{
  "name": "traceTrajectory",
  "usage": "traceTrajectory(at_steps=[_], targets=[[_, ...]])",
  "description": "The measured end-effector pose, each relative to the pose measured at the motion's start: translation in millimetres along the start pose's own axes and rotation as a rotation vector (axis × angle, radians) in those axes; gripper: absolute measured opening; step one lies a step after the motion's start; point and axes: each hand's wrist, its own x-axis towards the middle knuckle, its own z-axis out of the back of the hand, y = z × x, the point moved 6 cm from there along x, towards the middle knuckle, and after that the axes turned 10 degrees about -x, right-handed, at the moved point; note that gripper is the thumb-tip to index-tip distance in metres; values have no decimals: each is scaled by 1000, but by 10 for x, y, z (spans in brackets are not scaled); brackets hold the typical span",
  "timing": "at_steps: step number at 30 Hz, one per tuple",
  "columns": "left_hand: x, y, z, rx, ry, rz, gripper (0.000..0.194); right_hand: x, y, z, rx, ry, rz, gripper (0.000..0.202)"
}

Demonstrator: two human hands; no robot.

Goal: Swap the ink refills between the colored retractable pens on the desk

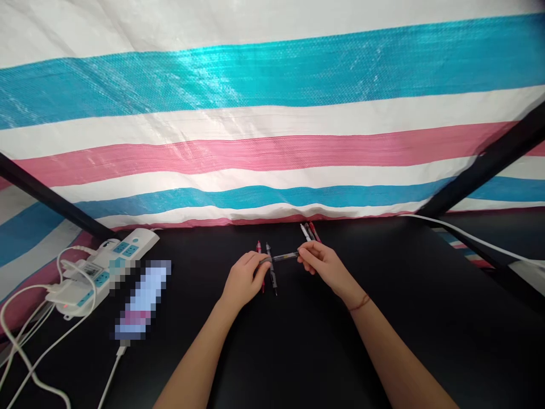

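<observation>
A clear-barrelled pen (286, 257) is held sideways above the black tabletop, one end in each hand. My left hand (246, 277) closes on its left end with thumb and fingers. At the other end, the fingertips of my right hand (322, 263) pinch the pen; a thin reddish cord circles that wrist. Under and beside the left fingers lie a red pen (259, 246) and a dark grey pen (273, 279), roughly parallel and pointing away from me. Past my right hand, several pens (310, 229) lie together, white, dark and red, partly hidden by the hand.
On the left, a white power strip (140, 241) with plugs and looping white cables sits on the black table (281, 352). A phone (142, 301), blurred out, lies beside it on a charging cable. Striped sheeting (272, 153) hangs behind. A white cable (468, 233) crosses at right.
</observation>
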Motion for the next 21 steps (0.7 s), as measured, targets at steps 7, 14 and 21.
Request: traceTrajectory(at_steps=[7, 14, 21], targets=[[-6, 6, 2, 10, -14, 24, 18, -32, 97, 15, 30, -46, 56, 31], [-5, -3, 14, -18, -26, 5, 20, -6, 3, 7, 25, -42, -20, 36], [-7, 34, 6, 15, -15, 52, 22, -19, 67, 29, 40, -30, 39, 30]])
